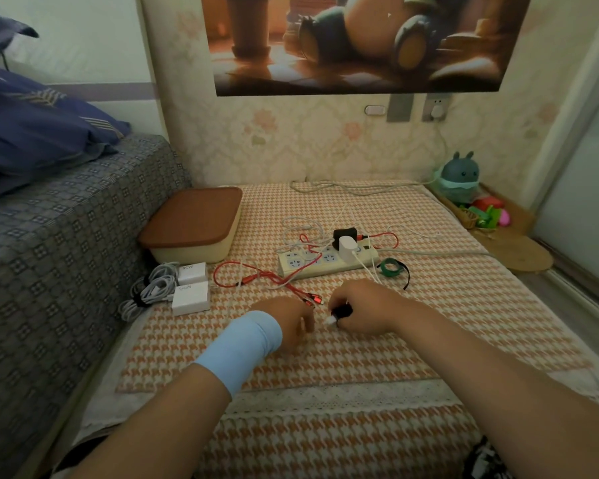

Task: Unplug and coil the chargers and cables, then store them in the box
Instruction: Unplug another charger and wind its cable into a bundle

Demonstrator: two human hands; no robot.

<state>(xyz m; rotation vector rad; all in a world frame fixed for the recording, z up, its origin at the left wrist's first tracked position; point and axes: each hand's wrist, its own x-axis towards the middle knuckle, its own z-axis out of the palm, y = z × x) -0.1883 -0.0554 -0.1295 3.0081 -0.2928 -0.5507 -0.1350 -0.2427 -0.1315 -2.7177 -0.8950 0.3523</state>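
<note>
Leftmost, against the grey woven sofa edge, two white block chargers [191, 288] lie side by side, each with its pale cable already coiled and strapped [146, 292]; just behind them stands the cream plastic box [191, 252], its rounded brown lid [194, 219] on. A thin glossy red cable [253, 276] loops loosely over the houndstooth fabric mat [429, 305], its connectors ending just beyond the left hand [293, 321]. That hand, with a pale blue sleeve at the wrist, hangs knuckles-up with fingers curled downward; whether they hold anything cannot be told. Close beside it, the right hand [360, 311] is clenched round a dark piece with a white connector tip [331, 320] protruding toward the left hand. From this fist the white cable [368, 270] runs forward, away from the person and slightly leftward, to a rounded white charger [347, 248] seated in the cream power strip [312, 267], next to a squat black charger [344, 234]. The cable's long axis thus points from hand to strip, and the right hand is the nearer for unplugging. Right of the strip lies a green strap roll [389, 267].
</note>
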